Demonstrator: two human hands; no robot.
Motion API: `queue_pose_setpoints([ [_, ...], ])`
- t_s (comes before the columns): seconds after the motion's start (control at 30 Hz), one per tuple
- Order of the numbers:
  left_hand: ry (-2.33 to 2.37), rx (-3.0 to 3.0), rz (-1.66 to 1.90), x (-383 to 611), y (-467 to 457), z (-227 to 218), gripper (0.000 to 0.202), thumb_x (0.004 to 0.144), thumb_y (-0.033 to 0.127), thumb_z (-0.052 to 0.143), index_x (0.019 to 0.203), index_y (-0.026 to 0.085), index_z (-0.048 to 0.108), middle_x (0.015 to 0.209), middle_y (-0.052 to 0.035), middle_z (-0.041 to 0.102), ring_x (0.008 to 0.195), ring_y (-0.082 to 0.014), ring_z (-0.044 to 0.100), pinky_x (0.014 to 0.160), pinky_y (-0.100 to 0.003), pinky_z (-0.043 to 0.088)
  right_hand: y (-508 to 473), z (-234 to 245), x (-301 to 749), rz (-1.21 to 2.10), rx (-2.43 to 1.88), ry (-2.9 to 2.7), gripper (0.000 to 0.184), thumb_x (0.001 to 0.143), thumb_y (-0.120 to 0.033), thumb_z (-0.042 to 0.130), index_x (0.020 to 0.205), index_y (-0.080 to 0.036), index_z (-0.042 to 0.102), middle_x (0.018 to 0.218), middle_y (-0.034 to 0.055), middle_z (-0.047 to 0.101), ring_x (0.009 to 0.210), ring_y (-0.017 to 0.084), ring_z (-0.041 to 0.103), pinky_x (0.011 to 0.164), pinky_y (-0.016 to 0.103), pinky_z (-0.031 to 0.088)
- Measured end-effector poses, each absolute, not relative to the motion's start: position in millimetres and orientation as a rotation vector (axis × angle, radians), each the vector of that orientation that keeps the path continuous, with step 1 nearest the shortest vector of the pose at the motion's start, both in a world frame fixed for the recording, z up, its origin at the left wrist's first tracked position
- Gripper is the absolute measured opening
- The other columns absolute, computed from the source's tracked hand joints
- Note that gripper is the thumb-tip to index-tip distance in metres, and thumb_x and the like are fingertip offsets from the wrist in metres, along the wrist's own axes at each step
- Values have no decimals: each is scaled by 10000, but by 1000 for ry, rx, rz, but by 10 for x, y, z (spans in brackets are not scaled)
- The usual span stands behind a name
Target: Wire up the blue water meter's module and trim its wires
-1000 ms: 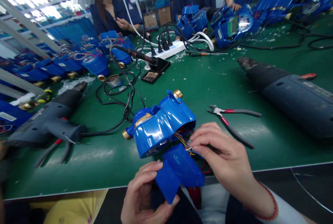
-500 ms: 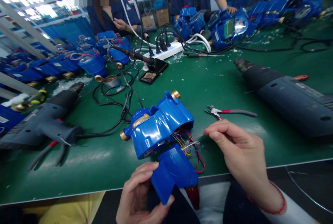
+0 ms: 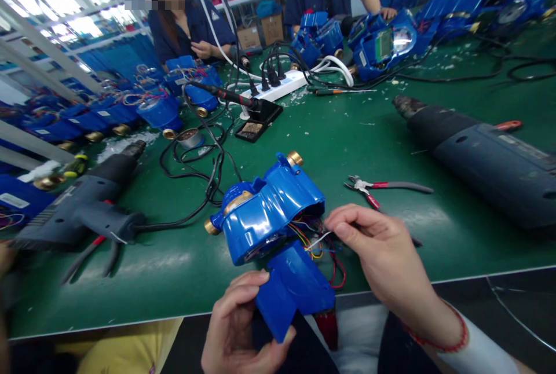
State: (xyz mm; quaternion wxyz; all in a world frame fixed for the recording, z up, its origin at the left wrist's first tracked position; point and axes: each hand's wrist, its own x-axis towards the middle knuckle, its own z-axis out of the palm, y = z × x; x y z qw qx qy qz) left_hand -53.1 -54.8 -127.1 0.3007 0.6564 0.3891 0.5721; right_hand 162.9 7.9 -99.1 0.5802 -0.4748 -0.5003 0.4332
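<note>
My left hand (image 3: 243, 327) is half curled, thumb and fingers pinching the flat flap of a blue cover (image 3: 304, 278) that I hold at the table's near edge, partly over my lap. My right hand (image 3: 382, 246) has its thumb and forefinger brought together on the end of a white wire (image 3: 319, 241), the other fingers folded in behind. That wire rises from a bundle of coloured wires (image 3: 335, 267) spilling out of the open end of a blue meter housing (image 3: 269, 212) — it lies tilted on the green table (image 3: 339, 136) in front of me, just beyond the cover; whether the two touch, I can't tell. Past my right hand lie red-and-grey pliers (image 3: 360, 184), jaws apart, one handle partly hidden behind my hand. A heat gun (image 3: 486, 160) rests on my right, another heat gun (image 3: 87, 203) on my left — and further back a soldering iron (image 3: 226, 95) leans in its stand (image 3: 252, 129), close to a white power strip (image 3: 280, 85).
</note>
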Motion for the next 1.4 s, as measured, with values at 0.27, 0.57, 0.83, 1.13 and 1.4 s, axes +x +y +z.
queue_pose_setpoints([
  [0.27,1020,1683,1576,-461,-534,-1243,605,591,-73,724,1132,152,575,1101,-57,654,1076,-139,629,928,-190,527,-57,-900,1717,408,-1106,-1680,162,896,-118,578,783,-199,659,842,11,657,851,165,545,831,301,418],
  [0.57,1051,1664,1603,-431,-535,-1225,576,585,-49,748,1102,153,594,1044,-78,674,1034,-165,651,899,-226,549,-72,-944,1523,304,-1102,-1859,149,879,-58,562,843,-185,632,982,59,601,952,224,471,860,392,387],
  [0.83,1046,1747,1615,-379,-519,-1209,515,654,21,745,1117,145,557,1061,-60,655,1057,-140,624,979,-221,507,-133,-959,1545,546,-1228,-1521,135,905,-164,563,783,-213,591,909,32,539,845,180,532,708,304,408],
  [1.13,1202,2018,1691,-269,-561,-1108,431,748,246,762,1116,155,556,968,-83,675,919,-195,648,941,-389,542,-274,-783,1548,2,-1132,-2066,184,881,-158,596,1059,-206,589,994,91,506,911,267,431,835,431,305],
  [1.4,1155,2045,1599,-313,-568,-1138,547,682,133,783,1181,153,560,1032,-106,675,996,-240,642,930,-412,547,-248,-739,1341,-93,-1170,-2039,125,871,-90,562,825,-204,585,837,27,626,826,209,494,833,408,287],
])
